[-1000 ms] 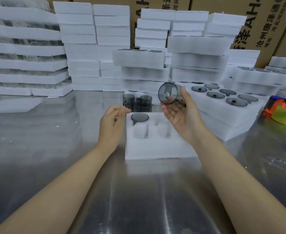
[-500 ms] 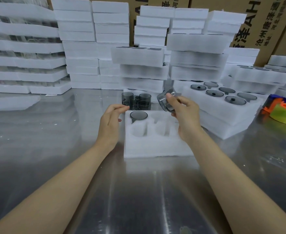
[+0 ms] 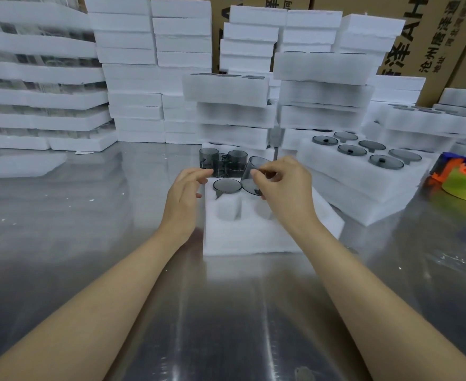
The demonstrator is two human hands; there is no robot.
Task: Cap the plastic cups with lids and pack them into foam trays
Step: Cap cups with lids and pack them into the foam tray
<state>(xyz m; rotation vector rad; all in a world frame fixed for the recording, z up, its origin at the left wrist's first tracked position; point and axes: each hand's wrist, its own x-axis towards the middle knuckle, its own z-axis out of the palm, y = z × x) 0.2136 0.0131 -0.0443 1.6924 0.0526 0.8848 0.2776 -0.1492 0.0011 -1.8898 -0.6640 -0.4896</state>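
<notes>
One foam tray [image 3: 253, 237] sits mid-table on the metal table [image 3: 226, 312], long side toward the person.

- Right hand [image 3: 286, 188]: grip clamped on a smoky grey cup [image 3: 254, 171], pinched between thumb and fingertips. The cup is tilted and held over the tray's far row, its low round end just beside the seated cup. Can't tell if it touches the foam.
- Seated cup [image 3: 227, 186]: in the tray's far-left pocket, upright, lid on top.
- Left hand [image 3: 183, 196]: at the tray's left edge, fingers loosely curled, grip apart, holding nothing. Can't tell whether it touches the tray.
- Loose cups [image 3: 223, 162]: small cluster, upright, just behind the tray's far edge, same grey plastic.
- Packed tray [image 3: 363, 177]: toward the table's right edge, stacked on another foam piece. Six grey lids [image 3: 349, 149] show in its pockets.
- Foam stacks [image 3: 149, 78]: rows of white trays piled along the table's far edge, with cardboard boxes [image 3: 418, 37] behind them.
- Tape dispenser [image 3: 462, 182]: orange, green and blue, at the table's right edge, partly cut off by the frame.
</notes>
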